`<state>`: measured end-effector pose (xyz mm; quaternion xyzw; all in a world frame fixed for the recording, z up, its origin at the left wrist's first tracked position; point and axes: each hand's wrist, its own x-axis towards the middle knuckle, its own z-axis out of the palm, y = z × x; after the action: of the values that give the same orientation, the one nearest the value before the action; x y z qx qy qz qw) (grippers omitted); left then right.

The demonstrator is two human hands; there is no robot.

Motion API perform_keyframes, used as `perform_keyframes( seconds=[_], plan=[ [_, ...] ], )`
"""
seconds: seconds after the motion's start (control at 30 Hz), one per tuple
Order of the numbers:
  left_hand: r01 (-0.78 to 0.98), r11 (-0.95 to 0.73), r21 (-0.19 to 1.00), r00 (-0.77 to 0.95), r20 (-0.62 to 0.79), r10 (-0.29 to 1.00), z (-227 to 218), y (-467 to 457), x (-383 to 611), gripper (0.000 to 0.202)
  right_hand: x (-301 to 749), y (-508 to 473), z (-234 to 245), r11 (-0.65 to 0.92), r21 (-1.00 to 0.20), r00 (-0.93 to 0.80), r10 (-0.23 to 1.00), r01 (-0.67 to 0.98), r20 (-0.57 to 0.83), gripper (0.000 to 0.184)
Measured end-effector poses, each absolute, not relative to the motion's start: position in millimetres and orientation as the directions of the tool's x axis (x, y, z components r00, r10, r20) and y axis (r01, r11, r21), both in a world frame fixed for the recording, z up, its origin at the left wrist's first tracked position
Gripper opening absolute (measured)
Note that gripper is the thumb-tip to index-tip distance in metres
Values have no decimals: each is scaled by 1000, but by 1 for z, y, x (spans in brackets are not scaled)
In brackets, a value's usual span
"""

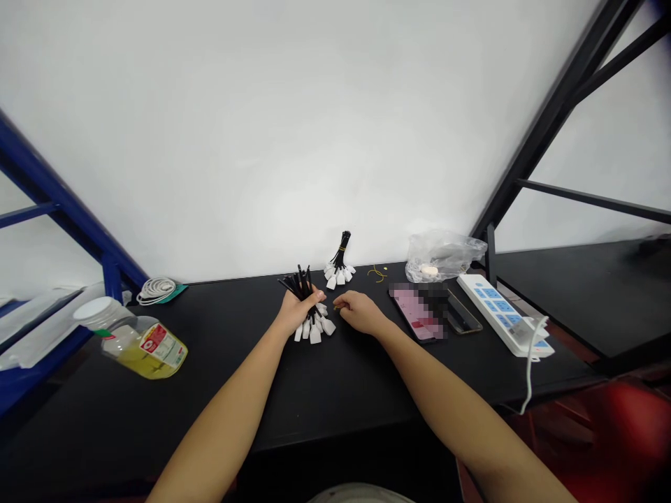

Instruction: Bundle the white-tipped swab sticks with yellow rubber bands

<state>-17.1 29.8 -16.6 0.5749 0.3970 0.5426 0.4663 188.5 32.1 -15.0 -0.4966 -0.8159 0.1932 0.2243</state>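
Observation:
My left hand (298, 311) is closed around a bundle of black cables with white plug ends (310, 328), held upright on the black table (220, 363). The white ends fan out below my fist and the black cords stick up above it. My right hand (359, 311) rests on the table just right of the bundle, fingers curled in a pinch on something small that I cannot make out. A second bundle of the same cables (340, 265), tied with a yellow band, stands behind near the wall.
A plastic jar of yellow liquid (139, 342) lies at the left. A coiled white cable (156, 288) sits at the back left. To the right are a phone (419, 313), a clear plastic bag (443, 255), a white power strip (506, 314) and loose yellow ties (377, 272).

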Motion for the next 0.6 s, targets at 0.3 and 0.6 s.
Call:
perform_keyframes(
  seconds=[0.3,0.6],
  plan=[
    [-30,-235,971,143,237,961,-18,29,-13,51,190,34,-20,522,-463,-473,851,716,227,26],
    [-13,-299,954,174,296,939,-15,17,0,50,186,35,-24,708,-311,-665,705,634,249,28]
  ],
)
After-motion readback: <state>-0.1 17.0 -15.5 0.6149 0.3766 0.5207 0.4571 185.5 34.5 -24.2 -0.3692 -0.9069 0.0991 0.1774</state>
